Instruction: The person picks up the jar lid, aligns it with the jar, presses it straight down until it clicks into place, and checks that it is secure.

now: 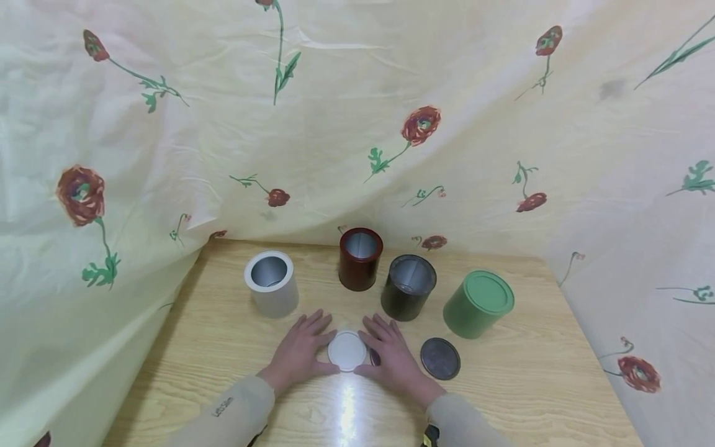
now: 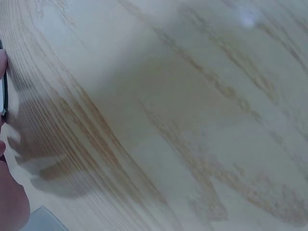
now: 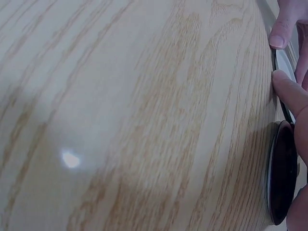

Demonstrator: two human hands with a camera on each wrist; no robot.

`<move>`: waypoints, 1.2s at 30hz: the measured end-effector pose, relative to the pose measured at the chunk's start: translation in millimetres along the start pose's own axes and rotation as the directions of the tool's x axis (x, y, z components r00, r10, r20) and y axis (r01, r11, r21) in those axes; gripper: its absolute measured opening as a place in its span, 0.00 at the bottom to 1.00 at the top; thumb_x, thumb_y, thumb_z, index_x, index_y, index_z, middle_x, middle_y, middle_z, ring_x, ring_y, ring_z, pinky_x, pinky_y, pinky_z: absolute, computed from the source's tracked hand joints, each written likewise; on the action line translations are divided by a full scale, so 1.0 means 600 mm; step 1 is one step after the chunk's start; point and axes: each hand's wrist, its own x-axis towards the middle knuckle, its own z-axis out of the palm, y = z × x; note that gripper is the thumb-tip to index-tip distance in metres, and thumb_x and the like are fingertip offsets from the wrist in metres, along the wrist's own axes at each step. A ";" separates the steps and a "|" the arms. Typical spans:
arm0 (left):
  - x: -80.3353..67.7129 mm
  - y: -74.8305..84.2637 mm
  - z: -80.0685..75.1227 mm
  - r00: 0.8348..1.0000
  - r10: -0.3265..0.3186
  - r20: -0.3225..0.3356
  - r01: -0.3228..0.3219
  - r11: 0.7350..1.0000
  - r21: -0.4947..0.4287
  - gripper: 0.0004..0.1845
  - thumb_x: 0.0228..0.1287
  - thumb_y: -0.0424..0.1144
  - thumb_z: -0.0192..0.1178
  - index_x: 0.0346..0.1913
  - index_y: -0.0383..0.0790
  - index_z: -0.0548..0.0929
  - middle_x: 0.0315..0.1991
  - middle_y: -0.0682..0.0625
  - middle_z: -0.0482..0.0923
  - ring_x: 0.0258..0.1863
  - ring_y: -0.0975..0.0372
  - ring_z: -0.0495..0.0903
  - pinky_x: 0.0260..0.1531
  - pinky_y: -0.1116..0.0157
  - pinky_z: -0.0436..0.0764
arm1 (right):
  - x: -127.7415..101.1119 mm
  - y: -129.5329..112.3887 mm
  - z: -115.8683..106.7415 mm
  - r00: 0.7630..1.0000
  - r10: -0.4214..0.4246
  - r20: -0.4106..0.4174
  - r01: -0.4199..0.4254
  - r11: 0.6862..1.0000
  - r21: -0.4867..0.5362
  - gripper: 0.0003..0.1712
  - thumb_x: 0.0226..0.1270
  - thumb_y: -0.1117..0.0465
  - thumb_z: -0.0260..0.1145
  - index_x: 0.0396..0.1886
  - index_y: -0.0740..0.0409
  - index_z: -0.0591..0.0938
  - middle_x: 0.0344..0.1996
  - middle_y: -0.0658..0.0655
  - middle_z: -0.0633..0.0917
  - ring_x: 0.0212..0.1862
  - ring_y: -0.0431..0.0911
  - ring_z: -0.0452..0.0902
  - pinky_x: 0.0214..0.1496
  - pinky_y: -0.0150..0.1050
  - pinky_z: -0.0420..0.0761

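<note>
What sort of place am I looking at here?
Perhaps a makeshift corner set up for filming or practice, though I can't be sure. Flower-patterned cloth hangs behind and along both sides of a wood-grain table, where four cans stand.

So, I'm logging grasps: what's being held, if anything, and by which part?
The white lid, by its rim: left hand and right hand at opposite sides.

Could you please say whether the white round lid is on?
Off: the white round lid lies apart from the open white cylindrical canister.
</note>
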 end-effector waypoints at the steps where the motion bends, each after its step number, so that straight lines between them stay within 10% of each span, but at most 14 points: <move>1: 0.000 0.001 0.000 1.000 0.000 -0.002 0.000 1.000 -0.004 0.43 0.56 0.66 0.76 0.67 0.39 0.85 0.77 0.39 0.71 0.80 0.42 0.64 0.78 0.38 0.63 | 0.000 -0.001 -0.001 1.000 -0.002 0.000 0.002 1.000 0.003 0.43 0.62 0.46 0.82 0.70 0.64 0.81 0.79 0.66 0.70 0.83 0.66 0.56 0.82 0.72 0.51; 36: -0.022 0.022 -0.077 0.983 0.057 -0.177 -0.046 0.997 0.066 0.43 0.47 0.62 0.83 0.65 0.43 0.88 0.73 0.41 0.77 0.78 0.42 0.68 0.73 0.39 0.71 | 0.007 -0.024 -0.033 0.971 -0.161 -0.177 0.163 0.987 -0.006 0.47 0.50 0.44 0.87 0.68 0.61 0.84 0.78 0.64 0.72 0.80 0.66 0.62 0.80 0.74 0.53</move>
